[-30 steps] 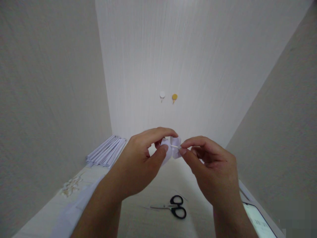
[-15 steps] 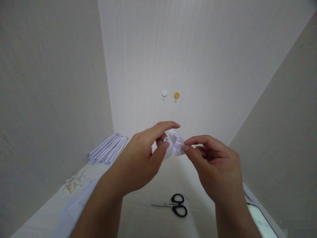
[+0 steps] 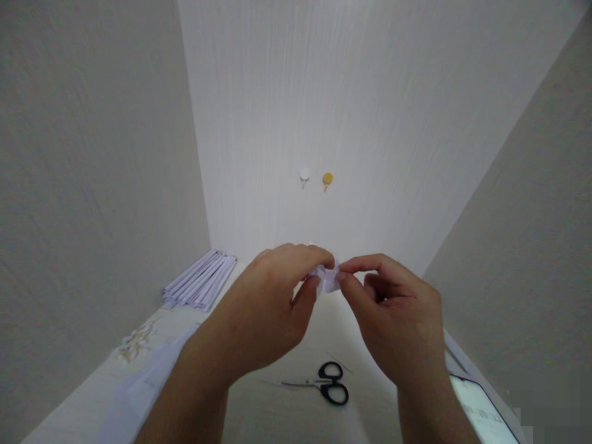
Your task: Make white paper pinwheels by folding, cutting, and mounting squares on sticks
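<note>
A small, thin white sheet (image 3: 330, 283), crumpled and slightly see-through, is held up between my two hands above the table. My left hand (image 3: 277, 302) is closed on its left side, with the thumb below and the index finger curled over the top. At its right edge, my right hand (image 3: 398, 308) pinches it between thumb and index finger. Whether it is paper or cloth I cannot tell. Below the hands, scissors (image 3: 332, 393) with black handles lie on the table, blades pointing left.
Folded white strips (image 3: 201, 280) are stacked at the back left, with a small pile of thin pale pieces (image 3: 139, 340) nearer. A translucent white sheet (image 3: 139, 394) lies beside my left forearm. A lit phone (image 3: 483, 410) rests at right. White (image 3: 304, 174) and yellow (image 3: 328, 178) hooks are on the wall.
My left index finger has come down and closed onto the white sheet, which is now bunched smaller. My right hand keeps its pinch at the right edge.
</note>
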Demonstrator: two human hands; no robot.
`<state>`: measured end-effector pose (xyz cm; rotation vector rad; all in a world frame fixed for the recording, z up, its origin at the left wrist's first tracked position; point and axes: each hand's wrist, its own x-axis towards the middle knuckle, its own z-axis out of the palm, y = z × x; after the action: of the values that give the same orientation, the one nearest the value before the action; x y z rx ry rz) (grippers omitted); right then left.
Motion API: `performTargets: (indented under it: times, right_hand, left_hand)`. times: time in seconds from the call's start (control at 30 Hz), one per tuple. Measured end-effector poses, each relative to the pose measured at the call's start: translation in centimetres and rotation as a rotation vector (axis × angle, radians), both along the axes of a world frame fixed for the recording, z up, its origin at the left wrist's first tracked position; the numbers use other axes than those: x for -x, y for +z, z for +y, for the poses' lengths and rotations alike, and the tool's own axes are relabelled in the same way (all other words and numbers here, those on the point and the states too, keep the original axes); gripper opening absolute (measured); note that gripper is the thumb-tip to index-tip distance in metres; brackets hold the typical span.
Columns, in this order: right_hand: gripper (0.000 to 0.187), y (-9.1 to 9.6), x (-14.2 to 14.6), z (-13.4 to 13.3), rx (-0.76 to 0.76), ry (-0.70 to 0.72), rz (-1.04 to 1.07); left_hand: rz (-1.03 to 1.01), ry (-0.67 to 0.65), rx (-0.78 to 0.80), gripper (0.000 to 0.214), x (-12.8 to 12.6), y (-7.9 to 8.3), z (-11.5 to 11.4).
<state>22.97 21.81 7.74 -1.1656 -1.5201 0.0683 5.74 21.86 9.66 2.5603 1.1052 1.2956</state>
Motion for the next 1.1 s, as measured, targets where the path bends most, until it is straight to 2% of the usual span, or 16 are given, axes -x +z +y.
performTargets:
  times: [0.1, 0.23, 0.37, 0.67, 0.8, 0.93, 1.1]
  right_hand:
    - [0.004, 0.02, -0.02, 0.02, 0.022, 0.014, 0.029]
    - [0.004, 0.09, -0.03, 0.04, 0.020, 0.047, 0.029]
    - [0.004, 0.13, -0.09, -0.04, 0.027, 0.070, 0.024]
    - [0.005, 0.11, 0.04, 0.14, -0.011, 0.049, 0.036]
    - [0.005, -0.07, 0.07, 0.26, 0.011, 0.049, 0.067]
    - [0.004, -0.15, 0.02, 0.12, 0.007, 0.061, 0.075]
    - [0.006, 0.09, 0.05, 0.07, 0.001, 0.079, 0.063]
  left_hand:
    - [0.022, 0.097, 0.000, 0.020, 0.24, -0.04, 0.12]
    - [0.097, 0.129, -0.009, 0.019, 0.36, 0.01, 0.36]
    - [0.082, 0.176, 0.022, 0.017, 0.36, 0.05, 0.54]
    - [-0.024, 0.158, 0.076, 0.029, 0.71, 0.00, 0.55]
    - [-0.081, 0.131, 0.027, 0.030, 0.61, 0.01, 0.56]
    - [-0.119, 0.114, -0.070, 0.024, 0.37, 0.08, 0.61]
    - [-0.166, 0.170, -0.047, 0.013, 0.42, 0.05, 0.75]
